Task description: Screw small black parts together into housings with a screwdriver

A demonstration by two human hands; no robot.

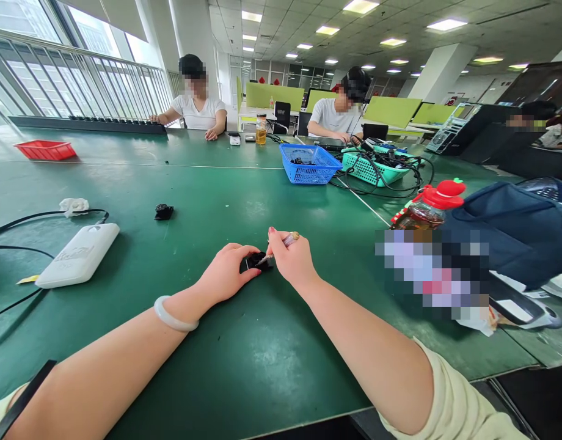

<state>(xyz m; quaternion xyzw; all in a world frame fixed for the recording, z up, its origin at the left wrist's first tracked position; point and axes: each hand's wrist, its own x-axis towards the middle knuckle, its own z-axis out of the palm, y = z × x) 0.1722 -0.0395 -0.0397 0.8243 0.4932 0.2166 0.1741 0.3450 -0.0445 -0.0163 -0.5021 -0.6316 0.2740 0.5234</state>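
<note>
- left hand [228, 275] fingers pinch small black part [256, 261] flat on green mat [244, 366], steadying it
- right hand [291, 260] fingers pinched round small screwdriver [281, 244], tip angled onto part between fingertips

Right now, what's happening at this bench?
A person seated at the green table pins a small black part down with the left hand. The right hand holds a slim pen-like tool with its tip on that part. A second black part lies apart, further up the table, and a white power bank sits to the left. Two other people sit at the far side.
</note>
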